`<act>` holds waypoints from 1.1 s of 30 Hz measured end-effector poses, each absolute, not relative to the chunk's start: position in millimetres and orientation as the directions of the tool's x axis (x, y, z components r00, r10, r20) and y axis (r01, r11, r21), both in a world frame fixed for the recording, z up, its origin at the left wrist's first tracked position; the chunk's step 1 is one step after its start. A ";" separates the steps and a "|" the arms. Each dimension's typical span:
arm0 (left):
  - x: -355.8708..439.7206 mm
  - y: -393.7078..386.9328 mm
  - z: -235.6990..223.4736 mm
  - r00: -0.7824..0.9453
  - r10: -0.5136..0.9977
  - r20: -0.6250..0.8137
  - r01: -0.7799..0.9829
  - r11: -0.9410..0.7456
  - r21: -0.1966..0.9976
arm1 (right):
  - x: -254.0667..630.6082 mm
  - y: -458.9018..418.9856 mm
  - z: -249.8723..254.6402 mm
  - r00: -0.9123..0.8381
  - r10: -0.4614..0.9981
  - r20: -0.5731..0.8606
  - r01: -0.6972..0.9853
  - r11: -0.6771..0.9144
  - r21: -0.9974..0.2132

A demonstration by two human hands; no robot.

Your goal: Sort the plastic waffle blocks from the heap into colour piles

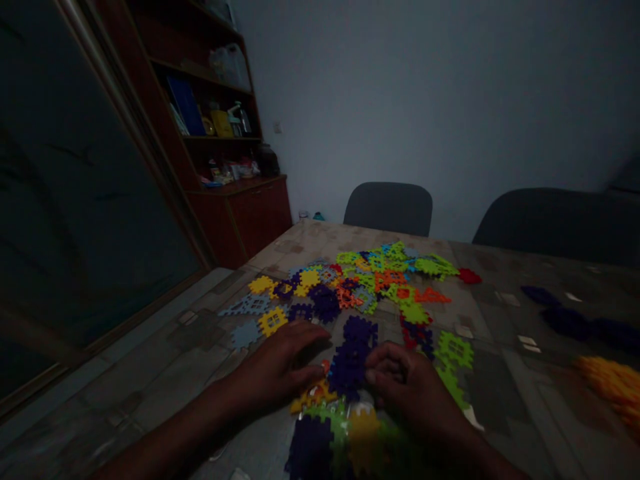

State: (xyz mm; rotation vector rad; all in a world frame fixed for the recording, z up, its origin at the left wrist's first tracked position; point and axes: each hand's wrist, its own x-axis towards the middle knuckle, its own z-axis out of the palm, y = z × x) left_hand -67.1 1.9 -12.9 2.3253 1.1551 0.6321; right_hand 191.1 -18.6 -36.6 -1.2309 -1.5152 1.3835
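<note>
From where I stand, the purple pieces [353, 363] sit on the table [170, 373] between the person's two hands, one seeming to overlap another. The left hand [290, 360] is loosely spread, thumb apart from the fingers, and appears to grip nothing; its thumb comes close to a small orange piece [325, 366] and a yellow piece [313, 398]. The right hand [403, 373] has its fingers curled in at the purple edge, perhaps to steady it, though I can't tell whether they pinch it or merely rest there.

A dark square piece [309, 447], a green piece [337, 423] and a yellow square [365, 437] lie nearest the person, edges meeting, as if toothed rims were meant to interlock. Farther off, the mixed heap [325, 303] spreads loosely, probably so that single pieces can be reached. Purple shapes [570, 322] and an orange pile [610, 387] lie apart at the right, which looks like sorting by colour.

The room is dim. The right fingertips are hard to make out, the nearest pieces run off below and blur into the right forearm's shadow, and the orange pile is cut off at the side.
</note>
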 end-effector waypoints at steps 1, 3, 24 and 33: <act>-67.8 1.8 -14.3 0.543 0.819 0.186 0.611 -0.537 0.582 | 187.4 -19.1 -38.9 -0.284 0.955 -0.080 0.183 -0.028 -0.983; -70.8 4.1 -17.1 0.535 0.824 0.186 0.624 -0.534 0.570 | 186.0 -20.3 -39.5 -0.322 0.946 -0.047 0.285 0.049 -0.957; -100.8 55.8 -24.2 0.348 0.916 0.200 0.860 -0.396 0.322 | 172.0 -17.4 -19.6 -0.504 0.864 0.003 0.752 0.440 -0.491; -97.9 53.2 -21.5 0.388 0.901 0.193 0.836 -0.432 0.337 | 213.5 -18.6 -17.8 -0.476 0.879 0.024 0.772 0.430 -0.469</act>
